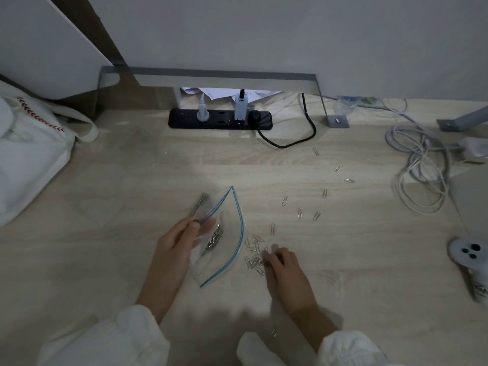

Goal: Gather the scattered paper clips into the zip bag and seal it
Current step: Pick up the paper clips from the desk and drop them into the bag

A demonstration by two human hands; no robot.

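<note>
A clear zip bag (227, 241) with a blue zip strip lies open-mouthed on the wooden floor, a heap of paper clips (214, 238) inside it. My left hand (182, 240) pinches the bag's left lip and holds the mouth open. Just right of the bag lies a small pile of loose paper clips (253, 256). My right hand (284, 265) rests on that pile with curled fingers gathering clips. More single clips (299, 213) trail away up and right across the floor. One clip (273, 332) lies near my right sleeve.
A black power strip (220, 119) with plugs sits at the back under a metal frame (323, 107). A white tote bag (29, 154) is at the left. Coiled grey cables (420, 167) and a white controller (471, 256) lie at the right.
</note>
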